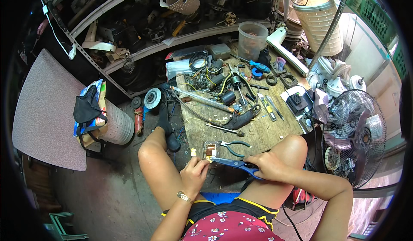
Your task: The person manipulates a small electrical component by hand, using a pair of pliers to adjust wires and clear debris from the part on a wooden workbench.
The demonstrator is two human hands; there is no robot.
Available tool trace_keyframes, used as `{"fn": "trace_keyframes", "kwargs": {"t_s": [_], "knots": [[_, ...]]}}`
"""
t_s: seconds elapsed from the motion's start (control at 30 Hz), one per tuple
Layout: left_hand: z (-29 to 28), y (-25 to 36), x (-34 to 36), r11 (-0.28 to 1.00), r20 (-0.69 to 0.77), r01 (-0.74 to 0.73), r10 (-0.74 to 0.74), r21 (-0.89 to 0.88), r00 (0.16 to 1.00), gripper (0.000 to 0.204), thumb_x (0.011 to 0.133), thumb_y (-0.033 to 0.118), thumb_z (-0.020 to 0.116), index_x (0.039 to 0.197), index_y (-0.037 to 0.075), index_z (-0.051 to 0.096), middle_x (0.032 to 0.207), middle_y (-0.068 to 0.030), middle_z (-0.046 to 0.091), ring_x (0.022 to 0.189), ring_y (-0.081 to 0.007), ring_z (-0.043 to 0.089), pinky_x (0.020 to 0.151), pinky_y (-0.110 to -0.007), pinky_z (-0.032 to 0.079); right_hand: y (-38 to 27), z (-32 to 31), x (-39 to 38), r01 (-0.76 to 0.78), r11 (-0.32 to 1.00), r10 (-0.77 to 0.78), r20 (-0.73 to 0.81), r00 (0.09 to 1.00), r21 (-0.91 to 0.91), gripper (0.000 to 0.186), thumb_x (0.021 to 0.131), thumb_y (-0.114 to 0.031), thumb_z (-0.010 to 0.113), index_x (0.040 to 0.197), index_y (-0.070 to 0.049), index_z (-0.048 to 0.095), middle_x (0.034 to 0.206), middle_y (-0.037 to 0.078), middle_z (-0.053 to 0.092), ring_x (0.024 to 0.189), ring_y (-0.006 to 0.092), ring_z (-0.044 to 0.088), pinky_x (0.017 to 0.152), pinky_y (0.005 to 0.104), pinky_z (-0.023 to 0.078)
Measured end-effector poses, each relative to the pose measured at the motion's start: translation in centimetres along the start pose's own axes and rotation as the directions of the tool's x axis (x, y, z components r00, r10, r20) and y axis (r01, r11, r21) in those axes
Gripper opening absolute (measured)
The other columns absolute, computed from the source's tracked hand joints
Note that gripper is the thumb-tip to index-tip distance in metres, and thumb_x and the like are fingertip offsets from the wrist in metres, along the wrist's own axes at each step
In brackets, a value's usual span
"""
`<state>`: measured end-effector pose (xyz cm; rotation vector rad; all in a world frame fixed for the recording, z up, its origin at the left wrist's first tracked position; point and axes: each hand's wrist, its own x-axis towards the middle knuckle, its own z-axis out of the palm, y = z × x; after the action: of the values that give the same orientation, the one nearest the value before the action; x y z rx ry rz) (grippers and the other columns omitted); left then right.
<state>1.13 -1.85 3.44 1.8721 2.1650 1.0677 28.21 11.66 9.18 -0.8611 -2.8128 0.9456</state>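
Observation:
My right hand (266,165) is closed around the blue handles of a pair of scissors (234,162), whose blades point left toward my other hand. With pinched fingers, my left hand (194,171) holds a small yellow piece (209,159) right at the scissor tips. Whether the blades touch or cut it is too small to tell. Just beyond the tips lies a clear plastic packet (211,149) with something copper-coloured inside. Beside it on the table edge rest green-handled pliers (234,148). Another yellowish scrap (193,152) sits left of the packet.
On the wooden table (195,122) lie a heat-gun-like black tool (241,118), a utility knife (266,107), a screwdriver (259,66) and tangled wires. A fan (355,137) stands at the right. To the left is a perforated bin (118,124) with a black bag on top.

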Motion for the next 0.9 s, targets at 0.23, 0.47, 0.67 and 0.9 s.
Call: {"fn": "trace_keyframes", "kwargs": {"t_s": [0.23, 0.47, 0.67, 0.9], "knots": [[0.8, -0.7, -0.8, 0.994, -0.043, -0.061, 0.065, 0.094, 0.997, 0.012, 0.082, 0.01, 0.078, 0.092, 0.015, 0.072, 0.085, -0.0033, 0.062, 0.076, -0.0248, 0.067, 0.064, -0.039, 0.055, 1.4, 3.1, 0.0, -0.403, 0.572, 0.157, 0.387, 0.908, 0.714, 0.049, 0.085, -0.028, 0.089, 0.122, -0.001, 0.071, 0.075, 0.005, 0.072, 0.054, 0.0149, 0.064, 0.049, 0.0298, 0.05], [0.3, -1.0, -0.6, 0.986, -0.005, -0.109, 0.11, 0.129, 0.994, 0.015, 0.083, 0.012, 0.078, 0.097, 0.016, 0.074, 0.092, -0.0016, 0.065, 0.081, -0.0233, 0.068, 0.065, -0.038, 0.056, 1.9, 2.5, -0.3, -0.588, 0.009, 0.134, 0.582, 0.802, 0.808, 0.05, 0.09, -0.019, 0.085, 0.133, -0.002, 0.066, 0.072, -0.001, 0.063, 0.052, 0.0061, 0.059, 0.042, 0.0196, 0.043], [-1.3, -0.8, 0.3, 0.977, -0.048, 0.015, -0.005, 0.211, 0.999, 0.03, 0.086, 0.024, 0.079, 0.116, 0.022, 0.078, 0.1, -0.0022, 0.067, 0.086, -0.0235, 0.069, 0.068, -0.037, 0.057, 2.0, -1.6, -0.1, -0.265, 0.707, 0.211, 0.163, 0.964, 0.656, 0.054, 0.084, -0.02, 0.086, 0.133, -0.006, 0.066, 0.086, 0.007, 0.074, 0.067, 0.0212, 0.071, 0.059, 0.0324, 0.056], [-3.5, -0.4, 3.5, 0.996, 0.124, -0.08, 0.075, 0.032, 0.989, 0.023, 0.083, 0.021, 0.082, 0.105, 0.017, 0.08, 0.096, -0.005, 0.068, 0.079, -0.0256, 0.069, 0.066, -0.037, 0.056, 0.5, -0.6, -0.5, 0.063, 0.972, -0.092, -0.121, 0.988, -0.226, 0.053, 0.072, -0.016, 0.077, 0.124, -0.01, 0.071, 0.105, 0.012, 0.074, 0.093, 0.0308, 0.072, 0.078, 0.0422, 0.06]]}}
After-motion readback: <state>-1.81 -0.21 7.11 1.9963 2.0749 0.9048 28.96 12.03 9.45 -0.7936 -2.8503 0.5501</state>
